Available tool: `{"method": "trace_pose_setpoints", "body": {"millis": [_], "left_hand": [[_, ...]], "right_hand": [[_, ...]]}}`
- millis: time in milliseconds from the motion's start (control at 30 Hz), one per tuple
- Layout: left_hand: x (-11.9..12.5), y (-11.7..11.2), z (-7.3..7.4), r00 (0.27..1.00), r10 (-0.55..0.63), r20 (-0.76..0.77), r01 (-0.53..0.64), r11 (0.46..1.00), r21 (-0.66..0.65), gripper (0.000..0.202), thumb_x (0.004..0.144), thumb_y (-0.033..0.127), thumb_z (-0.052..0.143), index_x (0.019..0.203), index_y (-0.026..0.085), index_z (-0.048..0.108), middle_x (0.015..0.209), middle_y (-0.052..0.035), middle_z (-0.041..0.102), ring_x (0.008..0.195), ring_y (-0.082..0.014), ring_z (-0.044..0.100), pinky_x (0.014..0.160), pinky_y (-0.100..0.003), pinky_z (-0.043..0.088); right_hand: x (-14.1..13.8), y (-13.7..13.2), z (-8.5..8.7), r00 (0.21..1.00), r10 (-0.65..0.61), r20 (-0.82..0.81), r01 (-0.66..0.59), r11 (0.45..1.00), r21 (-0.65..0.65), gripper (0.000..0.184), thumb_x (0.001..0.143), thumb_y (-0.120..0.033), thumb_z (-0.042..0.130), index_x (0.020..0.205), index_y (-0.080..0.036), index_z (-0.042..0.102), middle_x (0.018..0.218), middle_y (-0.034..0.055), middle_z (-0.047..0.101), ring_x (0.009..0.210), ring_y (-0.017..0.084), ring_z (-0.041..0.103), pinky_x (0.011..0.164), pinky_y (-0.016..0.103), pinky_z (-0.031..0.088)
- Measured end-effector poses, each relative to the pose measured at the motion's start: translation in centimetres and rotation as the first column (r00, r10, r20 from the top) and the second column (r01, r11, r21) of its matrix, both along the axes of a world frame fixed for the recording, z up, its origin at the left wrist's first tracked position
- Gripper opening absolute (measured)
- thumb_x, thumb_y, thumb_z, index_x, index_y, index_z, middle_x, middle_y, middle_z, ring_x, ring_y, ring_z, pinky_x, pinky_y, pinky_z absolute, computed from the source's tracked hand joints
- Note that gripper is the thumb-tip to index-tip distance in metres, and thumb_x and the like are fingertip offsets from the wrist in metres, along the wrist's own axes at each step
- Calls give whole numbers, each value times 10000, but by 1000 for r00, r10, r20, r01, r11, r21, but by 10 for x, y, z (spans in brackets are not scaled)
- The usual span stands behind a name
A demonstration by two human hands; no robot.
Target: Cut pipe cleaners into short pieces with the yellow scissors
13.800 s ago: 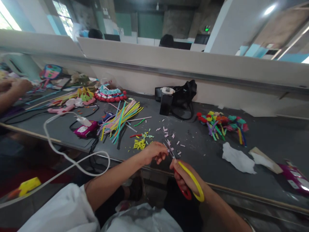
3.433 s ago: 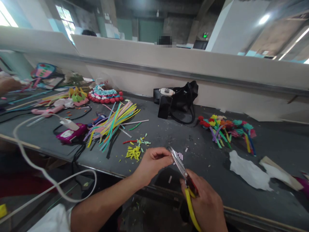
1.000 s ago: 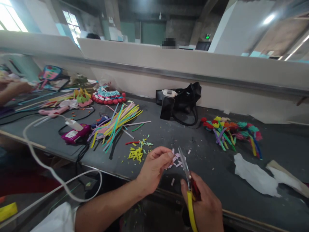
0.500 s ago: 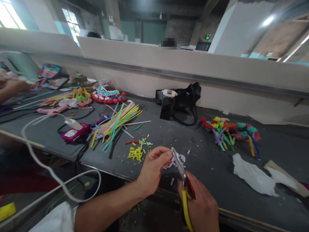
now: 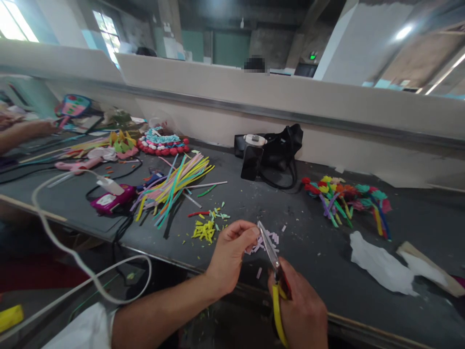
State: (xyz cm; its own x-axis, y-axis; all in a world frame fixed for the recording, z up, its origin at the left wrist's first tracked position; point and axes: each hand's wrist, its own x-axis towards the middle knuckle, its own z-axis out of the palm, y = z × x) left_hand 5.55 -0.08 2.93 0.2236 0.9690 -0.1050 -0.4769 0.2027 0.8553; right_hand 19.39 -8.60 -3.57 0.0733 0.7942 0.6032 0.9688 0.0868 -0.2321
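left hand (image 5: 232, 252) pinching a tiny, flimsy pink strip (image 5: 258, 241), so gripping right beside the blades | right hand (image 5: 301, 310) closed round the scissors (image 5: 274, 271) | near bench (image 5: 218, 194) edge

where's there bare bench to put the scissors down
Bare patch between the cut bits, black bag and flower bunch; another right of the bunch. Crowded left, around the strips and glue gun.

I can read no text from here. A green lit sign (image 5: 311, 55) glows on the far wall, right of centre, too small to make out. The label on the magenta tool (image 5: 109, 201) at near left is only a blur.
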Motion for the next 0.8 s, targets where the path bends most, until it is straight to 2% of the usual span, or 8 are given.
{"method": "trace_pose_setpoints", "body": {"millis": [167,300,433,500,567,667,733,800], "left_hand": [[0,0,1,1000,14,-11,-14,1000,-18,145,718,286,703,713,149,656,608,20,527,583,-77,429,563,-206,332],[1,1,2,999,2,-35,-2,1000,-7,161,704,294,705,678,151,636,573,35,504,550,-70,403,544,-204,317],[-1,19,-6,967,4,-256,23,995,101,180,702,318,694,678,146,646,568,39,515,536,-72,397,525,-205,304],[-3,36,-14,907,20,-421,65,980,188,179,710,320,677,685,145,652,567,39,519,539,-80,416,530,-209,313],[-6,54,-22,815,84,-573,104,952,287,183,732,313,640,663,144,646,577,28,548,549,-93,452,535,-215,326],[-9,74,-32,588,253,-768,198,876,440,160,770,263,575,699,153,666,635,2,627,584,-116,522,563,-223,358],[-8,82,-37,453,339,-824,273,828,491,154,784,228,548,738,161,679,687,-18,663,625,-134,558,597,-236,372],[-6,87,-40,379,377,-845,314,806,501,151,784,199,541,757,162,684,740,-43,679,677,-158,579,641,-259,380]], "right_hand": [[1,-1,-5,1000,15,14,-15,1000,7,341,949,-346,412,1092,-137,640,915,102,735,754,201,698,664,285,515],[1,1,2,998,10,-64,-11,1000,-15,369,946,-401,416,1061,-147,656,912,89,742,706,180,702,630,251,514],[7,4,13,979,-64,-193,53,997,-60,374,915,-465,469,1014,-161,663,836,61,742,601,154,680,545,216,478],[11,4,17,969,-98,-228,79,993,-89,398,902,-497,475,1010,-164,663,809,56,738,575,153,667,524,215,461],[15,4,18,961,-114,-253,89,990,-109,409,896,-510,479,1013,-164,663,793,54,735,565,153,659,520,215,452],[18,3,18,952,-113,-284,77,988,-135,395,887,-509,496,996,-168,662,779,49,729,568,148,654,517,207,444],[19,2,17,949,-105,-296,64,987,-146,385,881,-505,505,995,-171,660,758,43,724,561,147,649,516,206,440],[19,0,17,948,-101,-303,55,986,-156,379,881,-502,506,1000,-175,657,738,37,720,550,148,644,518,210,439]]}}
